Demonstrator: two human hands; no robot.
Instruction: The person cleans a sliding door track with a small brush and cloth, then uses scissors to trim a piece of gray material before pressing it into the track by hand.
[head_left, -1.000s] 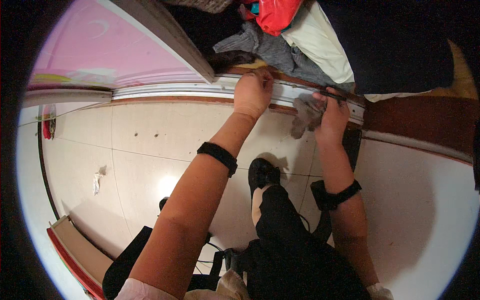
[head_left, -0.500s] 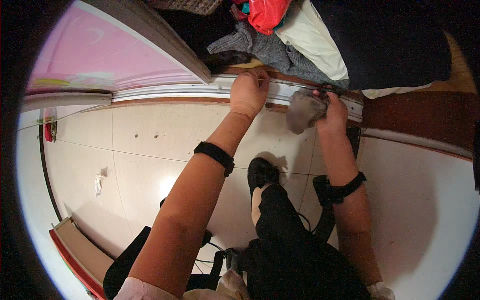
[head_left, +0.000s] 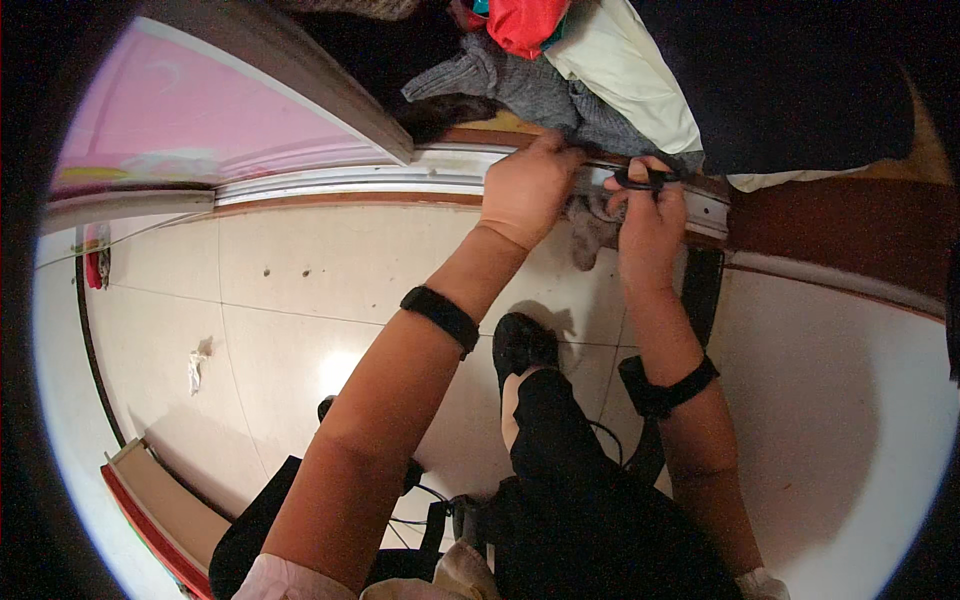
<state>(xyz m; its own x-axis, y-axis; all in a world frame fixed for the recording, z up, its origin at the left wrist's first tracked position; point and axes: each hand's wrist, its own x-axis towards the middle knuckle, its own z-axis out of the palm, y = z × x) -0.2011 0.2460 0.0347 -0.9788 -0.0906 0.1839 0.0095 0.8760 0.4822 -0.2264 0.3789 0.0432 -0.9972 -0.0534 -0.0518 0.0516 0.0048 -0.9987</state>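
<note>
Over the white sliding-door track (head_left: 330, 180), my left hand (head_left: 528, 190) is closed with its fingertips pinched; what they hold, if anything, is hidden. Just right of it, my right hand (head_left: 650, 225) grips a thin black looped thing (head_left: 642, 180), its fingers bent around the loop. Between the two hands a soft grey patterned piece of cloth (head_left: 592, 232) hangs over the front edge of the track. Whether the cloth is joined to the black loop cannot be made out. A grey knitted garment (head_left: 530, 95) lies just beyond my hands.
Behind the track lie a red plastic bag (head_left: 525, 25), a cream cloth (head_left: 640, 85) and large dark fabric (head_left: 780, 90). A pink sliding panel (head_left: 210, 110) stands at left. White scrap (head_left: 195, 370) and a shoe-clad foot (head_left: 525, 345) are on the tiled floor.
My left hand has moved right, closer to my right hand. My right hand has turned, with the black loop now showing in its fingers. The grey cloth hangs lower and narrower between the hands.
</note>
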